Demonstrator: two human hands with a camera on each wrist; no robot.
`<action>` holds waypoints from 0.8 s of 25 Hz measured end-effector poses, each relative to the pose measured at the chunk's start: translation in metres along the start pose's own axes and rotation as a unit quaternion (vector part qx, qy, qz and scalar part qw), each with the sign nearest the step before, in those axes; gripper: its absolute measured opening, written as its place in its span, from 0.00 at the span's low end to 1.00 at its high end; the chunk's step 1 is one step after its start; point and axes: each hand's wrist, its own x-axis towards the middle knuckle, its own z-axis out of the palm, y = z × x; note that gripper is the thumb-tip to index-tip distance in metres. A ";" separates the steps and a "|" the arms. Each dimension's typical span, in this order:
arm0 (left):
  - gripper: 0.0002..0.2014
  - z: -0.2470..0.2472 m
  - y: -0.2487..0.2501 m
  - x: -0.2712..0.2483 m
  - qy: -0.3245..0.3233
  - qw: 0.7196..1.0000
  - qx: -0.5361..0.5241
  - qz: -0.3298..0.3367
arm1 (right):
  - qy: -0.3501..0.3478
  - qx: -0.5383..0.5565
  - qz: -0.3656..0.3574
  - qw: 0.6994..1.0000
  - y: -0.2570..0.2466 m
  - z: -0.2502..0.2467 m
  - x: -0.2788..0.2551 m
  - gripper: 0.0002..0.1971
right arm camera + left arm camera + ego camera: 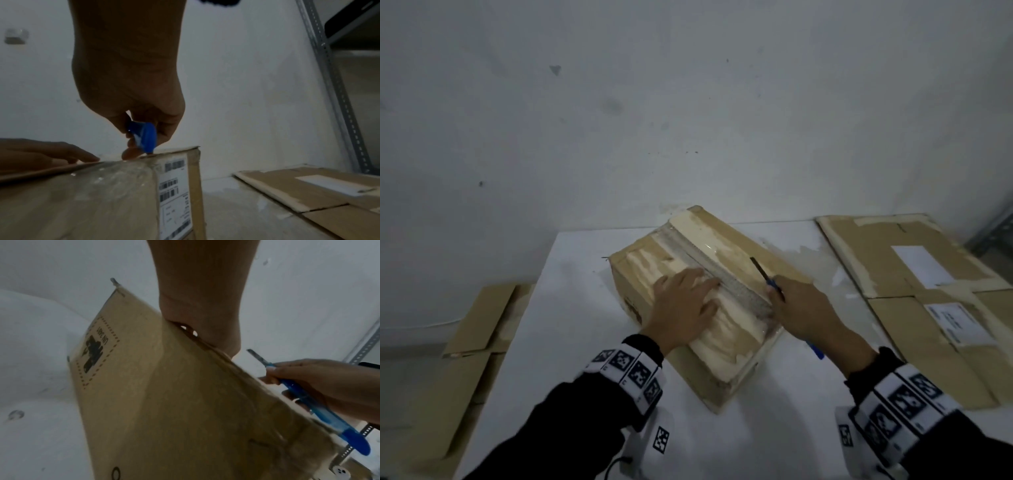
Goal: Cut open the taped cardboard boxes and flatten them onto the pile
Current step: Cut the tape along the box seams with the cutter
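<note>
A taped cardboard box (726, 246) (164, 402) (82, 203) lies at an angle on the white table (571, 308), a strip of clear tape along the middle of its top. My left hand (685, 305) (51, 154) presses flat on the box top, fingers straight. My right hand (808, 308) (318, 382) (133, 105) grips a blue utility knife (774, 284) (329, 415) (144, 136). The knife's blade points away from me over the right half of the top, beside the tape strip.
A pile of flattened cardboard (928, 291) (308, 194) with white labels covers the table's right side. More flat cardboard (479, 322) lies on the floor at the left. A metal shelf upright (333, 81) stands at the right, by the white wall.
</note>
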 end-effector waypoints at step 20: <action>0.16 -0.002 -0.045 0.008 0.131 0.974 0.008 0.184 | -0.133 0.070 -0.005 0.989 -0.031 -0.003 -0.017 0.17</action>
